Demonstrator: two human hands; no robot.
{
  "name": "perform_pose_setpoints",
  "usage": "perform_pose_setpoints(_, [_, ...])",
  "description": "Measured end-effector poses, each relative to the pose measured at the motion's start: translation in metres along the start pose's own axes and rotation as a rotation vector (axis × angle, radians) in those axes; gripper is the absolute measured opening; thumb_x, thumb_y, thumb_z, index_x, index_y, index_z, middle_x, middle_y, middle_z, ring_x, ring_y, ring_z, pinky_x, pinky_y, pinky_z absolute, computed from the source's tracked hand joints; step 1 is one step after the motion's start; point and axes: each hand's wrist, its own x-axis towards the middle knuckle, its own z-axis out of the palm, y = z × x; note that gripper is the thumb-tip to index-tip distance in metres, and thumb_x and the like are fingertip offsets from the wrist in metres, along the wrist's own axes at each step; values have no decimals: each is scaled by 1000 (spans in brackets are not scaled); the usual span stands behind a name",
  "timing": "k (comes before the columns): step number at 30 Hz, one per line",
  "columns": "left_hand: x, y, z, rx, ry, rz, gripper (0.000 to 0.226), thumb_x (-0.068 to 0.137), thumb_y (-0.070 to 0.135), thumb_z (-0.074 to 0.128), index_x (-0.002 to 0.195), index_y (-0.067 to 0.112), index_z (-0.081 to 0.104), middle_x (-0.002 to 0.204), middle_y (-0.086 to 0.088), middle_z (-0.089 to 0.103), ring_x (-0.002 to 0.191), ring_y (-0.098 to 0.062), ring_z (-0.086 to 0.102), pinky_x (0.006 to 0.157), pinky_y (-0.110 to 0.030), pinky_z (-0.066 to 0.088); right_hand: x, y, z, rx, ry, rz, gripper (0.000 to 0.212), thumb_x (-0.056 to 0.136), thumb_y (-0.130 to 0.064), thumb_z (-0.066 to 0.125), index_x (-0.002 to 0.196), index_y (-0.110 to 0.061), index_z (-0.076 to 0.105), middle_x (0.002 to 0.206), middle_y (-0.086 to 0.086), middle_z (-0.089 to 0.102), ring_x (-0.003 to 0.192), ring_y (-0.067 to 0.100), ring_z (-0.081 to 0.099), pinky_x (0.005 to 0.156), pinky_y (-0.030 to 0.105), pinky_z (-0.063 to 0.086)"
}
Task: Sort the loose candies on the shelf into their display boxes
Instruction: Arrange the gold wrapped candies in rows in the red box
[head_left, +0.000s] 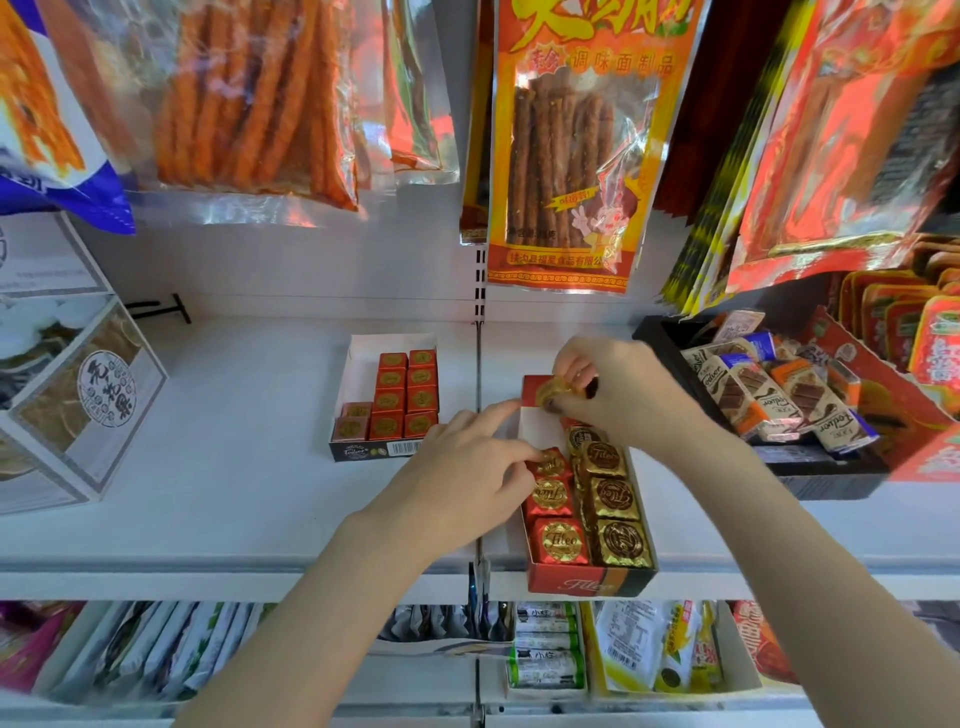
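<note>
holding boxes, white shelf (249, 467) below snacks (566, 156).

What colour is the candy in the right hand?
Gold foil candy, pinched by the right hand; head view.

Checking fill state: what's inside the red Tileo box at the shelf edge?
The Tileo box holds a left column of red candies and a right column of gold candies. The right hand, pinching a gold candy, and the left hand cover the far end.
</note>
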Motion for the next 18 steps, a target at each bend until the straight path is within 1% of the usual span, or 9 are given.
perform_pose_setpoints(2, [0,0,0,-1,-1,0,37,96,29,32,129,33,49,154,6,13,135,-20,25,110,-41,23,-3,5,-13,3,3,12,21,78,-16,69,97,-11,61,86,-2,58,81,13,55,75,25,47])
perform_pose_setpoints(4, [0,0,0,-1,1,2,37,96,29,32,129,33,49,154,6,13,135,-20,25,110,-41,24,-7,10,-17,-55,-55,7,20,77,-15,69,94,-12,60,84,-3,58,78,11,54,70,24,46])
perform_pose_setpoints(6, [1,1,1,-2,4,4,37,96,29,32,129,33,49,154,7,13,135,-19,26,110,-41,24,-11,13,-14,-133,-131,-14,19,75,-14,70,91,-13,58,82,-2,54,75,12,51,68,26,45])
perform_pose_setpoints(8, [1,2,1,-1,4,3,37,96,29,32,128,32,49,154,7,12,135,-19,25,111,-41,24,-12,15,-10,-147,-167,-32,21,73,-16,72,88,-15,57,81,-1,50,74,15,49,68,30,45])
perform_pose_setpoints(9, [1,1,1,-3,4,2,37,96,29,32,128,32,50,154,7,12,135,-19,25,111,-41,24,-12,17,-10,-131,-177,-37,21,73,-18,73,88,-15,59,81,-1,51,73,15,49,67,29,45])
perform_pose_setpoints(12, [2,0,1,-23,-2,0,36,96,29,32,128,33,50,154,8,12,135,-18,25,111,-41,25,-11,19,-11,-53,-233,-17,16,79,-24,69,86,-9,68,78,-3,59,67,8,52,58,13,41])
perform_pose_setpoints(13, [2,0,1,-29,-5,-1,36,96,30,33,128,33,50,154,8,12,136,-18,25,111,-41,25,-11,20,-12,-55,-241,-11,18,82,-25,66,86,-8,70,80,-1,62,68,7,53,59,14,41])
perform_pose_setpoints(16, [2,0,1,-30,1,3,38,96,31,33,132,32,44,154,8,12,136,-18,25,112,-39,25,-5,20,-12,-63,-119,-13,18,89,-20,55,92,-10,70,95,5,67,82,16,57,74,25,46])
perform_pose_setpoints(18, [2,0,1,-29,8,-2,43,96,32,33,138,28,34,154,7,13,137,-17,24,113,-37,24,-1,20,-6,-122,-86,-23,24,92,-14,46,102,-13,68,105,6,67,96,23,55,85,35,47])
